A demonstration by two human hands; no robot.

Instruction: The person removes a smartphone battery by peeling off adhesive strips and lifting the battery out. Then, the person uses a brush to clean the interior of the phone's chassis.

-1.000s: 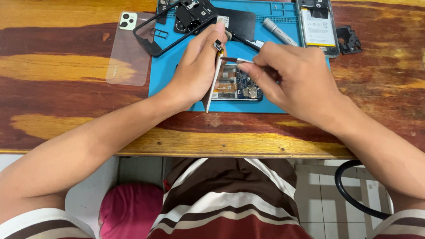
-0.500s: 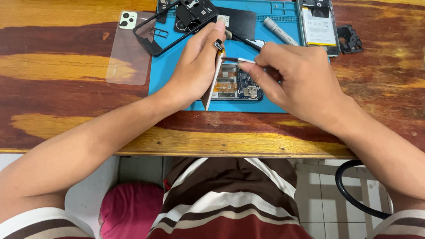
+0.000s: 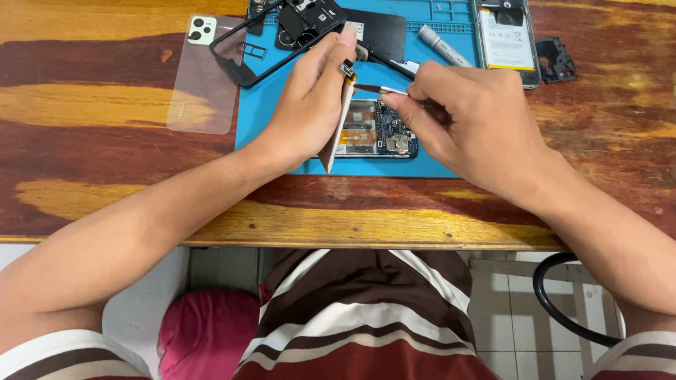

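While the left hand (image 3: 315, 111) pinches a thin battery (image 3: 340, 121) on edge, thumb and fingers closed on its upper end, the part stands tilted over the open phone (image 3: 377, 129) on the blue mat (image 3: 274, 117). Its long axis runs from a lower end near the mat's front edge up and away toward the fingertips. The right hand (image 3: 468, 123) is closed around slim tweezers (image 3: 383, 91), whose tips point left at the top of the battery, just beside the left thumb. Under both, the phone lies flat, long axis left to right, circuit board bared. Farther back sit a black frame (image 3: 285, 25), a clear back cover (image 3: 200, 74) and a second phone (image 3: 504, 31) on the wooden table (image 3: 86, 163).
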